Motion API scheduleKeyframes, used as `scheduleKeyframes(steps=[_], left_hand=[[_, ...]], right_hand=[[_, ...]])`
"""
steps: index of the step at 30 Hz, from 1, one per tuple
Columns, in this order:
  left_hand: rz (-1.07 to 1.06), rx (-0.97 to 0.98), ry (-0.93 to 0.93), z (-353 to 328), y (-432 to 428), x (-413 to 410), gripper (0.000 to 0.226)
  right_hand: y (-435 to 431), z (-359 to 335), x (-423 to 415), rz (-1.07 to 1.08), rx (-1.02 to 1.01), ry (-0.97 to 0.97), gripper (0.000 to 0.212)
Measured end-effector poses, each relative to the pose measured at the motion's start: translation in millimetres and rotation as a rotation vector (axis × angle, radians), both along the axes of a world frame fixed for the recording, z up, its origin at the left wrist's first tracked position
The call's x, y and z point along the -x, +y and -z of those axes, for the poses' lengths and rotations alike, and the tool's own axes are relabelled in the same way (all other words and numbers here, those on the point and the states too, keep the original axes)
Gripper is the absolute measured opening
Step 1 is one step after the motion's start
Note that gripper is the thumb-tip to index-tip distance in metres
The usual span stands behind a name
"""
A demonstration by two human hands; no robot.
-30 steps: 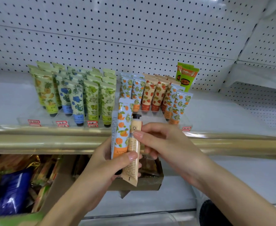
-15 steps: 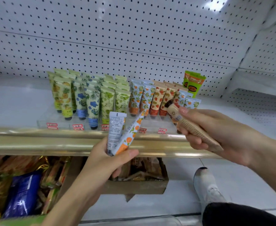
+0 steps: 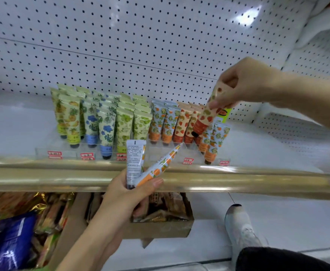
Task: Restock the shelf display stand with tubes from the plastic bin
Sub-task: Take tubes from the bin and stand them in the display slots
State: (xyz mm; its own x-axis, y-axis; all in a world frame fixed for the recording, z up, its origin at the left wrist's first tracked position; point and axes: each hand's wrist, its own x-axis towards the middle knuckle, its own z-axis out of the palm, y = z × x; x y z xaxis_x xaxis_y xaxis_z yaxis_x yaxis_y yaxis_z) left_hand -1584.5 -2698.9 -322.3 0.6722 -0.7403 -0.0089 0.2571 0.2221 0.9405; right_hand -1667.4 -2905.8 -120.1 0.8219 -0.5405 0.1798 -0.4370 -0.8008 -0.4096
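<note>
My right hand point(image 3: 244, 83) pinches a strawberry-print tube point(image 3: 205, 116) by its flat end, cap pointing down, over the strawberry row of the clear display stand point(image 3: 160, 151) on the shelf. My left hand point(image 3: 129, 194) grips two orange-print tubes point(image 3: 140, 165) below the shelf's gold front rail; one shows its white text side, the other tilts to the right. Rows of pineapple, blue-flower, green-grape, orange and strawberry tubes point(image 3: 105, 122) stand cap-down in the stand. The plastic bin shows only as a clear rim point(image 3: 160, 267) at the bottom edge.
A gold rail point(image 3: 62, 177) runs along the shelf front. White pegboard point(image 3: 140, 45) backs the shelf. A green tube point(image 3: 225, 112) stands behind the stand. Below are a cardboard box of snacks point(image 3: 166, 223) and snack packets at the left. A shoe point(image 3: 240, 229) stands on the floor.
My right hand took the strawberry tube out of the left hand's bundle, raised it up and right, and turned it cap-down over the stand. The left hand keeps the two orange tubes.
</note>
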Motion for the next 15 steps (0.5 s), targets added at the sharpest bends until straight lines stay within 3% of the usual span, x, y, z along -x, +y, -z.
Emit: scheduleKeyframes(steps=[5, 10, 15], left_hand=[[-0.014, 0.012, 0.029, -0.7, 2.3, -2.9, 0.056], [-0.045, 0.014, 0.070, -1.5, 0.5, -2.4, 0.057], [-0.073, 0.030, 0.103, -0.6, -1.6, -1.6, 0.057]], right_hand=[[-13.2, 12.5, -25.2, -0.012, 0.151, 0.165, 0.017], [-20.4, 27.6, -37.1, -0.022, 0.386, 0.280, 0.031], [-25.6, 39.8, -42.2, -0.020, 0.416, 0.339, 0.031]])
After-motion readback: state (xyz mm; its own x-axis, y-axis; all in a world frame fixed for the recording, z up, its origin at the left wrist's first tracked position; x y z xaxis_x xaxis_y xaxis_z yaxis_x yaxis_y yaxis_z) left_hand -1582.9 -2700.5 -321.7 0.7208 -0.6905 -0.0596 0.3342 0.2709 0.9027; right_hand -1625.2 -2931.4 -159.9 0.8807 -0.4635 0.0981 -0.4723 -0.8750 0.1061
